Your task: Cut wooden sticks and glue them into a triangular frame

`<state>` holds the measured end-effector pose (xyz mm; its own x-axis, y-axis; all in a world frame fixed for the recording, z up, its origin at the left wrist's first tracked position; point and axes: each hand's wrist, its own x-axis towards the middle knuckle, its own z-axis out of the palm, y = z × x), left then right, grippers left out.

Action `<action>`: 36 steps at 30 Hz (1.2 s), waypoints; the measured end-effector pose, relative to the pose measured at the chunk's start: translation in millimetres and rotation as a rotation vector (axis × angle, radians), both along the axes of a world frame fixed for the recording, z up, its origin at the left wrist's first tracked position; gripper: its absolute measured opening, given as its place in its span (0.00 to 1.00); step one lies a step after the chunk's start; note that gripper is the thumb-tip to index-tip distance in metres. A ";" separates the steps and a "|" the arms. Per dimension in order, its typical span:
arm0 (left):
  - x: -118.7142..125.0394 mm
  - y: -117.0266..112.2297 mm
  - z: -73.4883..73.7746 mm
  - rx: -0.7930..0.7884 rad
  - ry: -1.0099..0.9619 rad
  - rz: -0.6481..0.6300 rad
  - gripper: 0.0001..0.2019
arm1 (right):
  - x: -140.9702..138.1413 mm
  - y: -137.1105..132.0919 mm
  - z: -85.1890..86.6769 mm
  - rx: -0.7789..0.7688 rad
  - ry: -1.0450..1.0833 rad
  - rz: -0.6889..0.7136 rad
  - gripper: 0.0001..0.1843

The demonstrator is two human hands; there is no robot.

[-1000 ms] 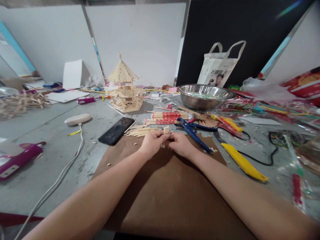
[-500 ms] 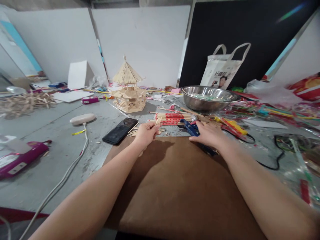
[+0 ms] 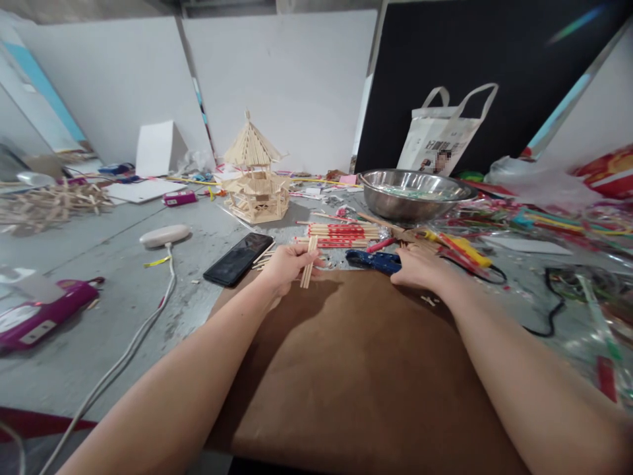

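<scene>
Your right hand (image 3: 419, 268) covers part of the blue tool (image 3: 372, 260), while the red package (image 3: 610, 173) is cut off at the right edge.

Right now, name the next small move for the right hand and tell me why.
Probably bring the blue pliers toward the short wooden sticks: the right hand is around one end of the pliers, while the left hand pinches the sticks together, leaving them partly exposed.

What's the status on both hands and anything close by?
Left hand pinching thin pale wooden sticks. Right hand holding dark-blue pliers, grip partly hidden. Flat black rectangular phone close beside left hand.
</scene>
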<state>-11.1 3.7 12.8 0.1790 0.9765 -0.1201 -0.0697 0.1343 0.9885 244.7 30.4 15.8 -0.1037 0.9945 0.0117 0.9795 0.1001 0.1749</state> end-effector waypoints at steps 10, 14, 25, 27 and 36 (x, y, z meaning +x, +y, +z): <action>-6.6 3.5 -7.9 0.695 1.051 0.303 0.16 | -31.6 -13.2 16.5 0.225 0.271 -0.099 0.21; -5.1 -0.5 -7.3 0.822 1.231 0.369 0.17 | -53.4 -24.5 17.8 0.137 0.379 0.071 0.20; -4.1 -1.4 -9.4 0.959 1.392 0.379 0.17 | -77.2 -43.2 12.0 0.150 0.397 0.164 0.18; -3.8 -1.7 -9.4 0.975 1.408 0.378 0.17 | -79.2 -44.5 11.1 0.152 0.391 0.161 0.18; -1.4 -4.4 -7.6 0.984 1.424 0.386 0.16 | -80.7 -45.8 8.3 0.194 0.398 0.201 0.18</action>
<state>-12.5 -0.7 5.3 0.2330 0.7338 0.6382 0.9523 -0.3051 0.0030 164.0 -15.4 24.2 -0.2436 0.9307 0.2728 0.9387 0.2970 -0.1749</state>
